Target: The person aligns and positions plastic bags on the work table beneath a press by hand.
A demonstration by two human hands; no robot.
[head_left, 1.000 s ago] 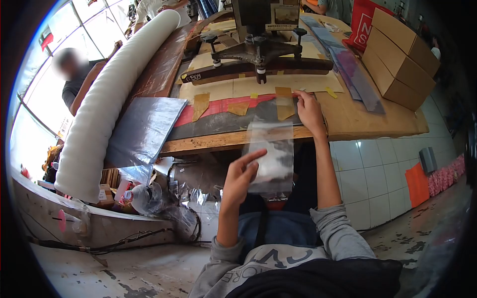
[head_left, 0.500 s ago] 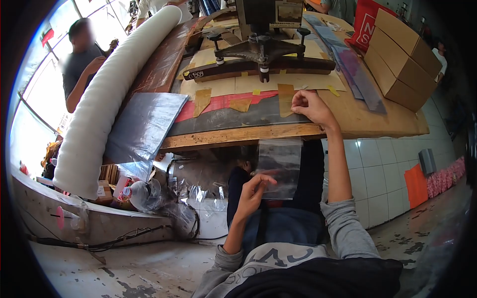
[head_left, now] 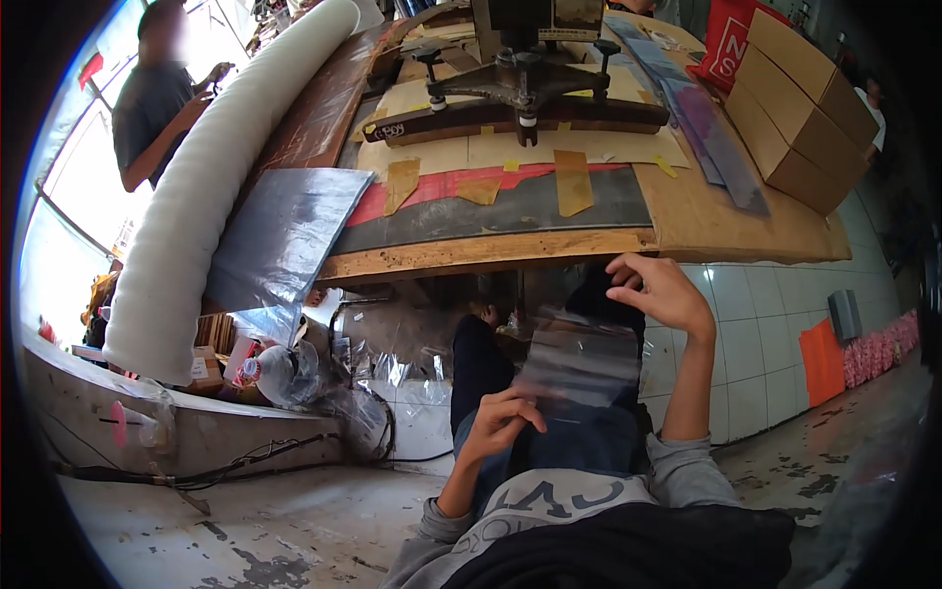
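In the head view my left hand [head_left: 502, 420] is low over my lap, its fingers closed on the lower left corner of a clear plastic sheet [head_left: 586, 358]. The sheet is see-through and blurred by motion, so I cannot tell whether it is a bag. My right hand [head_left: 665, 292] hangs just off the table's front edge, above and to the right of the sheet. Its thumb and fingers are bent but apart, with nothing between them. Ahead lies the dark work surface [head_left: 471, 220], with a red strip and several brown tape pieces [head_left: 573, 185] on it.
A black press bar [head_left: 510, 123] spans the table. At left are a white foam roll [head_left: 211, 196] and a stack of clear blue-tinted sheets [head_left: 280, 236]. Cardboard boxes [head_left: 797, 118] stand at the right. Another person [head_left: 157, 103] stands beyond the roll.
My right hand has come back from the brown tape on the table toward my body. The plastic sheet has swung right and tilted; my left hand is slightly lower.
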